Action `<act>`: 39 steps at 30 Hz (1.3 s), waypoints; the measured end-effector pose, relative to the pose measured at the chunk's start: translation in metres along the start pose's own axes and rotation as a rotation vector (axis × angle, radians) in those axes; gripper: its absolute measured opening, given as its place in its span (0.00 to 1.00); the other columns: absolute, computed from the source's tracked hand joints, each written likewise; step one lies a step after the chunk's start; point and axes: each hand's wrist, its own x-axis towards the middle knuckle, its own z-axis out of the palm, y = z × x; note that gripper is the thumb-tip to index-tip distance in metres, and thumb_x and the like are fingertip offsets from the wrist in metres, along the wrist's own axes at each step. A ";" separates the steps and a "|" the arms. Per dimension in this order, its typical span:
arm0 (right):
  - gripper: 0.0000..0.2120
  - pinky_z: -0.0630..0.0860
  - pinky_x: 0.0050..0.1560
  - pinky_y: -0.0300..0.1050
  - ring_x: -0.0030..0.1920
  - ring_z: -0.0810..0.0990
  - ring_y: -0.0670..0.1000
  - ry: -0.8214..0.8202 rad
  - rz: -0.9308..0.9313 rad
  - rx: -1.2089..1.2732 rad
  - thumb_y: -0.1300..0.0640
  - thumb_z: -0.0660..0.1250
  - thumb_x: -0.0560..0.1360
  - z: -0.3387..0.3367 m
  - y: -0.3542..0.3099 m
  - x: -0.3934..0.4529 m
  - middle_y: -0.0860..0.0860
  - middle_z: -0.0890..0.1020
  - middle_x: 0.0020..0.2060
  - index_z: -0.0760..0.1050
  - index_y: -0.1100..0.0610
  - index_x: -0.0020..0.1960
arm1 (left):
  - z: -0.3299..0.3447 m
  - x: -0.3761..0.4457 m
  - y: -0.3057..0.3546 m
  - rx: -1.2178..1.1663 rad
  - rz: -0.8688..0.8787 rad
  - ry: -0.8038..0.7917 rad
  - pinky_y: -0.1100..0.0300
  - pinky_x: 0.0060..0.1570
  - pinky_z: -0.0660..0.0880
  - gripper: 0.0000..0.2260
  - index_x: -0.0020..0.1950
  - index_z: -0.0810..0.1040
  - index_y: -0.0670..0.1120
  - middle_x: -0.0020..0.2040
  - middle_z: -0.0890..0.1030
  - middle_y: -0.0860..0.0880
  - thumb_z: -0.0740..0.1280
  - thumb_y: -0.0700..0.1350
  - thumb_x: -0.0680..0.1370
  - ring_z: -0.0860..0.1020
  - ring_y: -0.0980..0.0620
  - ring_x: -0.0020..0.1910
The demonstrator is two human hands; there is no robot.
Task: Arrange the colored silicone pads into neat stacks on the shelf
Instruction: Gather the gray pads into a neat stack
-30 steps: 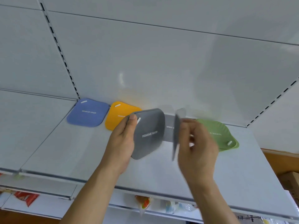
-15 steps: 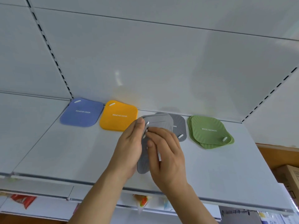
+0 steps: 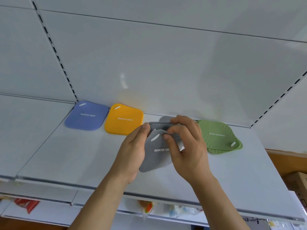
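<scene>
Both hands hold a small bunch of grey silicone pads [image 3: 156,156] above the white shelf [image 3: 74,160], the front one marked REMOVE ODOR. My left hand [image 3: 132,151] grips their left edge, thumb on top. On their right side, my right hand [image 3: 187,146] pinches the pads with its fingers. Another grey pad [image 3: 164,119] lies on the shelf behind my hands, mostly hidden. A blue pad [image 3: 87,115] and a yellow pad [image 3: 124,119] lie flat at the back left. A green stack [image 3: 219,136] of two or three pads lies to the right, slightly fanned.
The white back wall [image 3: 166,72] rises right behind the pads, with slotted uprights at left and right. The shelf's front edge [image 3: 166,198] runs below my wrists. A lower shelf holds packaged goods [image 3: 26,205]. A cardboard box [image 3: 299,181] sits at far right.
A second ago each hand held a separate grey pad. My right hand has brought its pad onto the one in my left hand, and both now hold them together, lower and flatter.
</scene>
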 end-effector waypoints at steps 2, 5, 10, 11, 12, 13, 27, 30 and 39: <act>0.04 0.75 0.62 0.53 0.65 0.77 0.54 -0.041 0.058 0.032 0.59 0.71 0.77 -0.003 -0.001 0.006 0.52 0.79 0.63 0.80 0.59 0.50 | -0.002 0.000 0.001 0.025 -0.012 -0.043 0.44 0.63 0.78 0.17 0.54 0.87 0.58 0.54 0.88 0.51 0.58 0.55 0.86 0.85 0.49 0.55; 0.03 0.78 0.57 0.53 0.62 0.79 0.48 -0.120 0.104 0.090 0.59 0.72 0.76 -0.003 -0.001 0.010 0.46 0.81 0.58 0.79 0.56 0.49 | -0.005 0.001 -0.001 -0.010 -0.023 -0.073 0.43 0.68 0.76 0.15 0.60 0.86 0.54 0.58 0.87 0.50 0.61 0.57 0.85 0.83 0.49 0.61; 0.04 0.79 0.48 0.48 0.51 0.81 0.49 -0.102 0.150 0.073 0.59 0.73 0.75 -0.002 -0.003 0.009 0.43 0.81 0.48 0.79 0.55 0.50 | -0.007 0.001 -0.005 0.194 0.159 -0.195 0.50 0.65 0.76 0.21 0.65 0.80 0.56 0.60 0.84 0.56 0.64 0.67 0.79 0.81 0.54 0.63; 0.05 0.78 0.47 0.47 0.50 0.81 0.49 -0.084 0.152 0.059 0.59 0.73 0.75 -0.002 -0.004 0.008 0.43 0.81 0.47 0.80 0.55 0.50 | -0.007 0.002 -0.006 0.234 0.200 -0.188 0.55 0.65 0.75 0.18 0.66 0.79 0.58 0.61 0.83 0.59 0.66 0.63 0.80 0.80 0.58 0.63; 0.05 0.78 0.47 0.45 0.50 0.81 0.49 -0.068 0.157 0.050 0.59 0.73 0.75 -0.002 -0.005 0.008 0.43 0.81 0.47 0.80 0.55 0.51 | -0.006 0.003 -0.006 0.242 0.226 -0.176 0.59 0.64 0.74 0.15 0.66 0.78 0.59 0.61 0.83 0.60 0.67 0.59 0.81 0.79 0.61 0.63; 0.06 0.78 0.48 0.42 0.50 0.81 0.48 -0.061 0.165 0.046 0.58 0.73 0.75 -0.003 -0.006 0.008 0.41 0.80 0.47 0.79 0.54 0.51 | -0.007 0.004 -0.007 0.251 0.243 -0.163 0.61 0.63 0.73 0.12 0.66 0.78 0.59 0.61 0.82 0.61 0.66 0.55 0.82 0.79 0.61 0.63; 0.09 0.76 0.48 0.50 0.49 0.78 0.62 -0.399 0.508 -0.570 0.53 0.68 0.77 -0.013 0.066 -0.006 0.54 0.85 0.49 0.81 0.55 0.55 | -0.031 0.017 -0.015 0.141 0.189 0.017 0.52 0.64 0.77 0.08 0.60 0.83 0.58 0.58 0.85 0.58 0.69 0.53 0.82 0.81 0.56 0.60; 0.09 0.73 0.50 0.49 0.46 0.76 0.58 -0.472 0.560 -0.634 0.47 0.66 0.76 -0.001 0.062 -0.010 0.51 0.82 0.45 0.79 0.52 0.49 | -0.033 0.019 -0.015 0.107 0.180 0.030 0.46 0.67 0.76 0.13 0.61 0.83 0.58 0.59 0.84 0.56 0.67 0.57 0.79 0.81 0.52 0.62; 0.25 0.72 0.54 0.51 0.55 0.76 0.61 -0.215 0.729 -0.395 0.61 0.69 0.71 0.015 0.054 -0.009 0.56 0.76 0.55 0.74 0.53 0.68 | -0.034 0.022 -0.018 0.120 0.174 0.012 0.43 0.69 0.75 0.14 0.63 0.81 0.62 0.61 0.83 0.58 0.68 0.60 0.78 0.80 0.53 0.64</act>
